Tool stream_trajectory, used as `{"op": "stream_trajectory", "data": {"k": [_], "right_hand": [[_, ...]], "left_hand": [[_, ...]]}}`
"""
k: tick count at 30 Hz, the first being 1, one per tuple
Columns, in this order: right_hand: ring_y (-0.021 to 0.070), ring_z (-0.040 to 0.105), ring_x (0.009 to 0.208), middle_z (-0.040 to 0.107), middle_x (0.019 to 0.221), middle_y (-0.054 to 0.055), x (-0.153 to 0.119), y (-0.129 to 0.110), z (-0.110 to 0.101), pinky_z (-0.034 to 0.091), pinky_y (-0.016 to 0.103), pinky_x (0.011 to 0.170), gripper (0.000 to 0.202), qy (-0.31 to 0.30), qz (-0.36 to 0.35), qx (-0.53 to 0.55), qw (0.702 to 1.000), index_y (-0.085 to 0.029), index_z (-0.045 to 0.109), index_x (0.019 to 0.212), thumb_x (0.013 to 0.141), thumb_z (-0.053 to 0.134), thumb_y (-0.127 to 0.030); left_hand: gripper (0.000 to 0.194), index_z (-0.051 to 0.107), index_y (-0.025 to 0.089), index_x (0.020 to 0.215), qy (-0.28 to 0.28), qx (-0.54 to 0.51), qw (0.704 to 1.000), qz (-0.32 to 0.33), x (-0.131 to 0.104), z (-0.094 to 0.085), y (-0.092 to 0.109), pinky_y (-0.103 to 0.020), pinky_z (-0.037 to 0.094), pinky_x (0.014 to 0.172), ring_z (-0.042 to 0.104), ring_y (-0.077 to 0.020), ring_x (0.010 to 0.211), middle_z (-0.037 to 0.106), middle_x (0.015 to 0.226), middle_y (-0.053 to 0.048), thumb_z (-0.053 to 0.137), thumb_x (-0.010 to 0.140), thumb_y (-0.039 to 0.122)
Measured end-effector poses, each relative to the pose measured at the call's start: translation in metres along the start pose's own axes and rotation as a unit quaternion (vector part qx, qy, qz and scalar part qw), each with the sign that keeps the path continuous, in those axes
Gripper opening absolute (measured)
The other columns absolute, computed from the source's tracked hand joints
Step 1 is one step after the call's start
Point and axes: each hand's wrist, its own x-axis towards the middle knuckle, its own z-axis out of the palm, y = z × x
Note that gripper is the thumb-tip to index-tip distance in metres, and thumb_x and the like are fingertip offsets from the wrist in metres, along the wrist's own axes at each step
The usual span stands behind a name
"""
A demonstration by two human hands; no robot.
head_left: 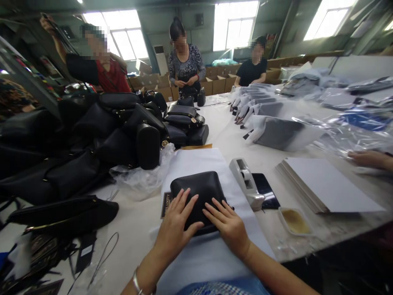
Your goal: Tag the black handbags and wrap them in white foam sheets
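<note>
A black handbag [202, 182] lies flat on sheets of white paper [196, 159] in front of me. My left hand [176, 223] rests on its left side, fingers spread. On the right side of the bag lies my right hand [229, 225], its fingers stretched out flat. Neither hand grips anything. A dark tag with gold lettering [166, 205] sticks out at the bag's left edge, beside my left fingers. The underside of the bag is hidden.
Black bags [101, 135] are heaped at left. A tape dispenser [245, 184], a phone [265, 190], a small dish [295, 221] and stacked white boards [328, 184] stand at right. Wrapped bags [276, 131] line the table beyond. Several people work around it; one hand [370, 159] reaches in at right.
</note>
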Motion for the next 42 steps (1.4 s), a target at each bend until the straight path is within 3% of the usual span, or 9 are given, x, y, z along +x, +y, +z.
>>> {"op": "stream_trajectory", "data": {"k": [6,13,16,21,25,27,31,37,42], "right_hand": [[0.0266,0.050,0.134,0.061,0.137,0.009,-0.011,-0.003,-0.035,0.043,0.052,0.111,0.039,-0.061,0.029,0.075,0.995,-0.021,0.060,0.132,0.092,0.059,-0.018],[0.0254,0.064,0.117,0.069,0.123,0.007,-0.085,0.052,-0.107,0.047,0.047,0.107,0.031,0.121,0.235,-0.086,0.961,-0.024,0.066,0.125,0.095,0.057,-0.019],[0.0256,0.064,0.116,0.068,0.125,0.007,-0.101,0.061,-0.108,0.048,0.044,0.107,0.032,0.120,0.257,-0.098,0.954,-0.023,0.067,0.125,0.094,0.061,-0.020],[0.0237,0.062,0.119,0.067,0.128,0.005,-0.074,0.053,-0.088,0.048,0.041,0.107,0.038,0.072,0.136,-0.007,0.988,-0.024,0.064,0.128,0.092,0.061,-0.011],[0.0238,0.063,0.117,0.069,0.124,0.005,-0.059,0.069,-0.088,0.047,0.044,0.107,0.030,0.086,0.166,-0.084,0.979,-0.022,0.067,0.120,0.093,0.059,-0.012],[0.0254,0.062,0.118,0.070,0.122,0.006,-0.067,0.084,-0.098,0.047,0.046,0.106,0.024,0.096,0.230,-0.144,0.958,-0.021,0.069,0.116,0.095,0.057,-0.017],[0.0333,0.051,0.131,0.064,0.132,0.012,-0.098,0.097,-0.118,0.042,0.054,0.107,0.028,0.036,0.333,-0.262,0.905,-0.017,0.072,0.111,0.099,0.053,-0.033],[0.0417,0.033,0.141,0.050,0.147,0.015,-0.146,0.090,-0.103,0.036,0.066,0.106,0.042,-0.117,0.359,-0.305,0.875,-0.018,0.072,0.111,0.097,0.049,-0.049],[0.0404,0.043,0.135,0.058,0.138,0.014,-0.129,0.103,-0.105,0.038,0.065,0.105,0.038,-0.025,0.286,-0.258,0.922,-0.021,0.074,0.100,0.098,0.047,-0.048]], "left_hand": [[0.073,0.038,0.031,0.151,-0.006,0.057,0.997,0.051,0.014,0.037,-0.009,-0.065,0.024,0.115,0.015,-0.0376,0.151,0.023,0.164,-0.010,0.069,0.086,0.041],[0.041,0.050,0.023,0.139,0.097,-0.067,0.991,-0.058,0.004,0.017,-0.052,-0.046,0.036,0.116,0.043,-0.0239,0.141,0.046,0.152,-0.010,0.041,0.100,0.031],[0.040,0.065,0.019,0.119,0.022,0.020,0.996,-0.086,0.002,0.005,-0.072,-0.042,0.040,0.113,0.050,-0.0210,0.134,0.061,0.138,-0.009,0.032,0.097,0.013],[0.051,0.074,0.029,0.100,-0.111,0.089,0.986,-0.083,-0.002,-0.011,-0.085,-0.047,0.034,0.116,0.042,-0.0212,0.141,0.061,0.139,0.003,0.040,0.080,-0.003],[0.045,0.076,0.015,0.094,-0.126,0.150,0.973,-0.121,-0.027,-0.037,-0.083,-0.068,0.040,0.100,0.055,-0.0406,0.127,0.065,0.129,-0.020,0.039,0.077,-0.003],[0.044,0.074,0.014,0.105,-0.115,0.232,0.956,-0.138,-0.039,-0.045,-0.085,-0.063,0.046,0.096,0.063,-0.0400,0.117,0.067,0.127,-0.021,0.039,0.080,0.003],[0.046,0.054,0.024,0.138,0.023,0.119,0.990,-0.076,-0.038,-0.032,-0.062,-0.047,0.050,0.103,0.063,-0.0304,0.119,0.063,0.136,-0.009,0.041,0.097,0.040],[0.061,0.033,0.028,0.153,0.015,0.061,0.998,0.020,-0.005,0.019,0.007,-0.058,0.034,0.115,0.023,-0.0331,0.150,0.027,0.163,-0.008,0.047,0.097,0.048],[0.061,0.039,0.028,0.150,0.021,0.103,0.994,0.001,0.006,0.038,0.004,-0.061,0.038,0.111,0.018,-0.0360,0.151,0.026,0.163,-0.009,0.059,0.093,0.038]]}}
